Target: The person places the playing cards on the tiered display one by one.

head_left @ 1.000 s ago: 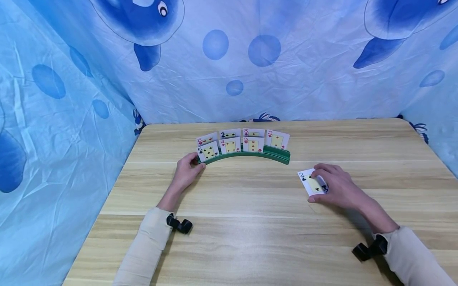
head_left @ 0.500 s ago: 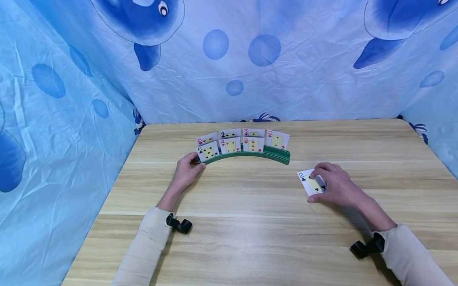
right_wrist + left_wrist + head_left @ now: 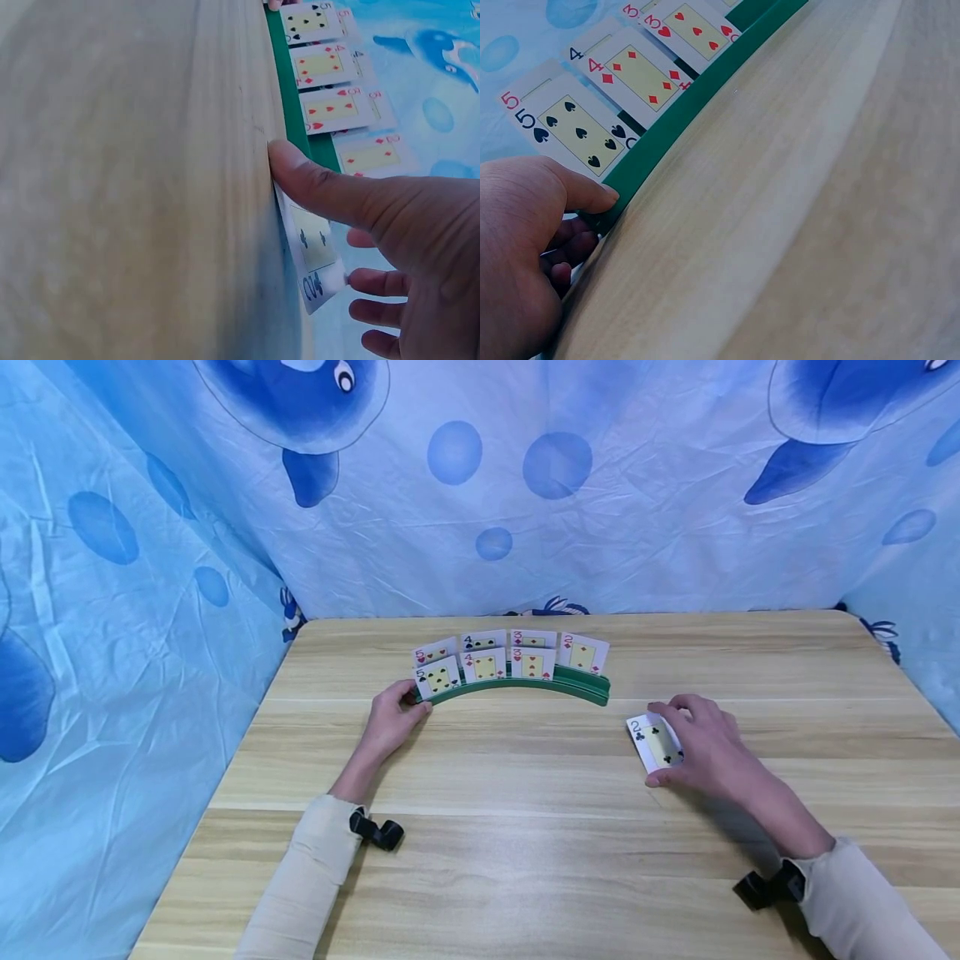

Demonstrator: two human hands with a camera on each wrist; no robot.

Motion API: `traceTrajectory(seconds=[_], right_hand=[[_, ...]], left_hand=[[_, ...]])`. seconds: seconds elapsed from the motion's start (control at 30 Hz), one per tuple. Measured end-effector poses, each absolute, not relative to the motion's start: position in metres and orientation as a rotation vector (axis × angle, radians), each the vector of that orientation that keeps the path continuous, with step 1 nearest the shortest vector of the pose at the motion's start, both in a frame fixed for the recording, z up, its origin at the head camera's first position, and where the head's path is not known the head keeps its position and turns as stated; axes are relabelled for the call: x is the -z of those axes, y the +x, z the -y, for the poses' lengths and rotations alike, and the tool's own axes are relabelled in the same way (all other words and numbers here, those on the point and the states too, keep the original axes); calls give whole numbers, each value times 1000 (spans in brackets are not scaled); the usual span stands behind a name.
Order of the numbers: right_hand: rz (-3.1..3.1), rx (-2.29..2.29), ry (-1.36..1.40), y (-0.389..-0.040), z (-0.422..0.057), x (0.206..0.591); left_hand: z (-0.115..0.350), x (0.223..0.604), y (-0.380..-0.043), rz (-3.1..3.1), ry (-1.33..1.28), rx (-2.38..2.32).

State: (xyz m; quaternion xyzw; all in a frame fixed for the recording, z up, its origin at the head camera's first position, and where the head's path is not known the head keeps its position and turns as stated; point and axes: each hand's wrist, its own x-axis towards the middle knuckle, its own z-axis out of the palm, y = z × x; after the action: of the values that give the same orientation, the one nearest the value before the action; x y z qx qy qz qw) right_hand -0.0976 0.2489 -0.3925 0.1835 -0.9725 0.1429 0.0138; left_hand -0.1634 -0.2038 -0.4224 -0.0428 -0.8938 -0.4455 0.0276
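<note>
My left hand [image 3: 390,718] grips the left end of the curved green card holder [image 3: 585,688], its thumb on the front face in the left wrist view. Two rows of playing cards stand in the holder. In front are the five of spades [image 3: 581,133], four of diamonds [image 3: 641,75] and three of hearts [image 3: 694,31]. Behind them, the two of diamonds [image 3: 583,653] shows fully at the right end; the others are partly covered. Right of the holder, my right hand [image 3: 708,752] holds the two of clubs [image 3: 654,742] by its edges, between thumb and fingers. The card is face up, close to the tabletop.
The wooden table [image 3: 495,860] runs back to a blue curtain [image 3: 645,552] printed with dolphins, which also hangs at the left and right sides. A black wrist camera [image 3: 377,831] is strapped to the left sleeve, another [image 3: 770,887] to the right.
My right forefinger has shifted off the card's face toward its far edge, uncovering more of the two of clubs. The left hand and the holder stay in place.
</note>
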Motion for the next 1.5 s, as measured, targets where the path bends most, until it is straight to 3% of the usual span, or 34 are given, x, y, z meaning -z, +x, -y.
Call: traceTrajectory(seconds=[0.8,1.5], right_hand=[[2686,-21,659,-84,-249,386],[2702,-413,839,-65,-265,358]], left_hand=[[203,421,-162,2756,-122,1388],[203,422,-162,2777,-110,1394]])
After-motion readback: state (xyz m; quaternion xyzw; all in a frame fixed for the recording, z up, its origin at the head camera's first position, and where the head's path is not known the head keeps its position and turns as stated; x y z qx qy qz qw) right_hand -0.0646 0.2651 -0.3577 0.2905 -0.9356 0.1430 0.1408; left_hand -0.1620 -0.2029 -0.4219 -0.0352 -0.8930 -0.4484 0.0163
